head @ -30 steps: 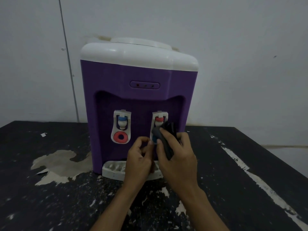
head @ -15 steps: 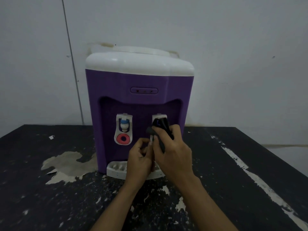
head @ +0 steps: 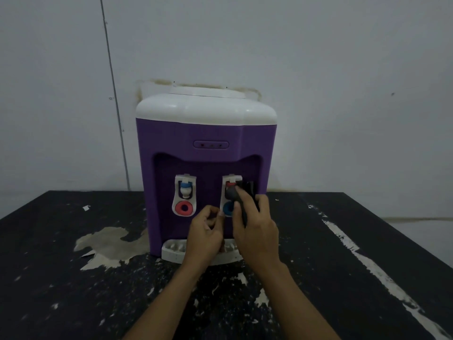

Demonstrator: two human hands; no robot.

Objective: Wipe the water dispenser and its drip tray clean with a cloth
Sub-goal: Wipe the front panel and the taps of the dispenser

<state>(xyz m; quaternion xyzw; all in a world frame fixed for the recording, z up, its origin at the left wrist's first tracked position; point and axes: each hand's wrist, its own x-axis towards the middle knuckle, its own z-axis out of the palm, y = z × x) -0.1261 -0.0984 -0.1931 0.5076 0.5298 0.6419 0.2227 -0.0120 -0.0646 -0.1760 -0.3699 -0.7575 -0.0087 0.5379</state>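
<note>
Dispenser on peeling table, grey wall

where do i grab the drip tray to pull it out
By the front lip, probably, coming from the front. The drip tray juts forward from the base of the purple dispenser, back against the body, so only that lip is free. Its left end lies bare beside the left hand.

Both forearms reach toward the water dispenser front: left hand curled, right hand gripping a dark cloth.
</note>
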